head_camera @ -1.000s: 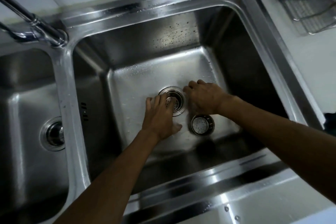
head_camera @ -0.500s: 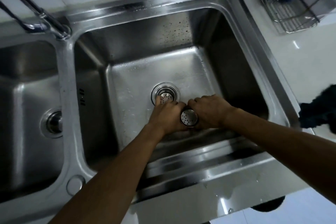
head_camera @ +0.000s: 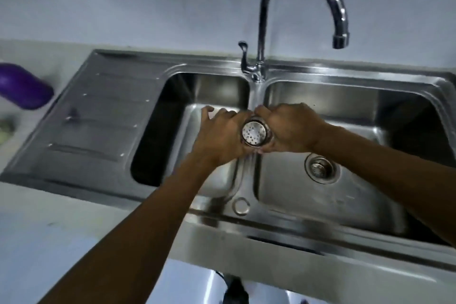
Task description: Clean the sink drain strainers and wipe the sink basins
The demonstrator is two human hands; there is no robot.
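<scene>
A round perforated steel drain strainer is held up above the divider between the two basins, its holed bottom facing me. My left hand grips its left side and my right hand grips its right side. The right basin shows its open drain with a second perforated part inside. The left basin lies behind my left hand, and its drain is hidden by my left arm.
A tall curved faucet with its lever stands at the back between the basins, its spout over the right basin. A ribbed steel drainboard lies to the left. A purple object sits on the counter at far left.
Both hands have lifted the strainer from the right basin's floor up over the divider. The head view has swung up and left, bringing the faucet and drainboard into view.
</scene>
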